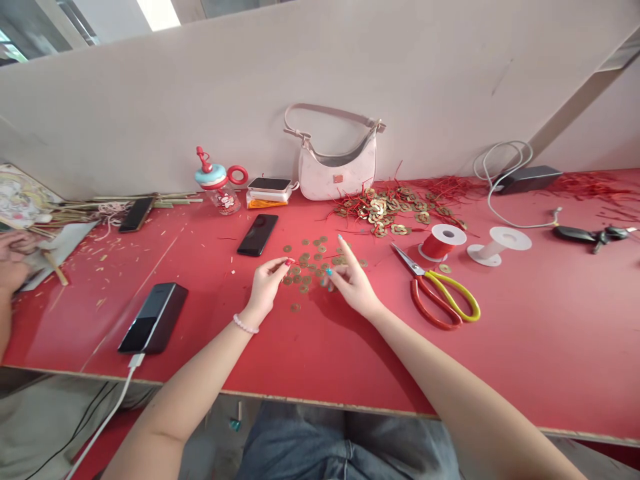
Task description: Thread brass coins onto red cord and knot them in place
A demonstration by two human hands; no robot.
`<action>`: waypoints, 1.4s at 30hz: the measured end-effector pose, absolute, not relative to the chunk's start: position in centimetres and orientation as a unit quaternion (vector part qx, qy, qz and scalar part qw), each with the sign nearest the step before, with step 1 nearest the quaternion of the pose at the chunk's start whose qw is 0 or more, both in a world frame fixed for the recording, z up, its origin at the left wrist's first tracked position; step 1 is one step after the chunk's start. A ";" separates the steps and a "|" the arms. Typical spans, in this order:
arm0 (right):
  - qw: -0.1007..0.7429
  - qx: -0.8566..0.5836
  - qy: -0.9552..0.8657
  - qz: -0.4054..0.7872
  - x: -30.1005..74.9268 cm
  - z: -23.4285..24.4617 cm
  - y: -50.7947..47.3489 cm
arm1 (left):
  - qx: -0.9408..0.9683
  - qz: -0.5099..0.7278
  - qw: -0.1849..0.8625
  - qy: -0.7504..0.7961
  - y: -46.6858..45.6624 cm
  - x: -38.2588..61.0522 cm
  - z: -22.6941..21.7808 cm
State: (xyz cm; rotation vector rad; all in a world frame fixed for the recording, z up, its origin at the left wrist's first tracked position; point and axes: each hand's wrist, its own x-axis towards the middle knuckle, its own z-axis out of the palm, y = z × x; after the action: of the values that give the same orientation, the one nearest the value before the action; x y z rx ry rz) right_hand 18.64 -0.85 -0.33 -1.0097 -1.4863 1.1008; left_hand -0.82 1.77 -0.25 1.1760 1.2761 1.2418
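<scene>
My left hand (267, 288) is closed in a pinch, with a short piece of thin red cord (296, 263) at its fingertips. My right hand (353, 288) has its index finger stretched forward, while the thumb and other fingers are drawn together; what lies between them is too small to make out. Beneath and between both hands, several brass-coloured coins with holes (304, 289) are scattered on the red table (320, 353). To the right of my right hand lie scissors (440, 293) with one red and one yellow handle, beside a spool of red cord (443, 243).
A heap of coins tied with red cords (385, 208) lies before a pink handbag (337, 170). Around are a phone (258, 235), a cup (223, 190), a power bank (155, 319), a white spool (499, 247) and keys (595, 235). Another person's hands (13, 260) are at far left.
</scene>
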 end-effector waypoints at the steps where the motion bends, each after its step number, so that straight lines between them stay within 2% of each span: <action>1: 0.513 -0.409 -0.583 0.479 18.9 -0.3 -0.6 | 0.477 0.517 0.479 0.526 1.8 -0.9 -0.2; 5: 0.546 -0.401 -0.484 0.554 19.7 0.0 0.0 | 0.455 0.538 0.469 0.533 2.1 -1.3 -0.1; 11: 0.522 -0.337 -0.431 0.654 21.0 0.5 0.1 | 0.456 0.542 0.460 0.535 2.2 -1.4 0.0; 18: 0.552 -0.326 -0.424 0.640 22.4 0.1 -0.1 | 0.456 0.542 0.451 0.543 2.0 -1.2 0.4; 22: 0.501 -0.334 -0.491 0.629 22.0 0.0 0.1 | 0.499 0.533 0.418 0.541 1.8 -1.2 0.4; 24: 0.438 -0.358 -0.559 0.606 21.2 0.2 -0.2 | 0.530 0.525 0.398 0.533 1.8 -1.2 0.1; 26: 0.383 -0.398 -0.640 0.534 20.0 0.4 -0.7 | 0.562 0.517 0.381 0.521 1.7 -1.2 -0.1; 29: 0.364 -0.455 -0.718 0.379 18.4 0.6 -1.7 | 0.602 0.501 0.365 0.503 1.4 -1.1 -0.2; 31: 0.354 -0.465 -0.744 0.324 17.8 0.6 -2.3 | 0.624 0.490 0.357 0.493 1.1 -1.0 0.0; 42: 0.328 -0.426 -0.812 0.226 17.5 0.1 -2.8 | 0.674 0.472 0.342 0.454 0.8 -0.8 0.2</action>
State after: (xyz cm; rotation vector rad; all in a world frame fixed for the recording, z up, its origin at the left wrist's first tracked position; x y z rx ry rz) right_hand 17.48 -2.78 0.07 -1.1154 -2.1262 0.5927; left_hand -0.76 0.78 0.16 1.7513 1.1812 1.2279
